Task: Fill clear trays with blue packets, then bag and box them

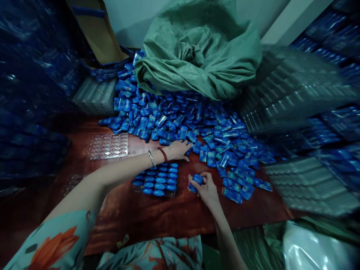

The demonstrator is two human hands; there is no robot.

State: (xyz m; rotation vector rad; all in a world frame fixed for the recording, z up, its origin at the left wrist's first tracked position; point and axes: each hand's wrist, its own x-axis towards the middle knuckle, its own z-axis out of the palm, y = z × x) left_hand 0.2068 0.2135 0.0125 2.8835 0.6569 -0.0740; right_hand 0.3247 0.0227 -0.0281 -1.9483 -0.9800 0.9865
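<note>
My left hand [177, 150], wearing bead bracelets [157, 155] at its wrist, reaches over the near edge of a heap of small blue packets [168, 122]. Its fingers are apart and touch a packet there; no firm grip shows. Lower down and to the right, my right hand [208, 191] pinches a small blue packet [197, 179] between thumb and fingers, with a pink edge showing on its left. Whether it holds more than one cannot be told. Beneath my left forearm lies a clear tray [171, 193] with rows of blue packets in it, partly hidden by the arm.
An unfilled clear tray [109, 146] lies left on the red-brown tabletop [191, 213]. A green sack [197, 56] slumps behind the heap. Stacks of clear trays [292, 90] rise on the right, with blue packs behind. An open cardboard box [98, 33] stands at back left.
</note>
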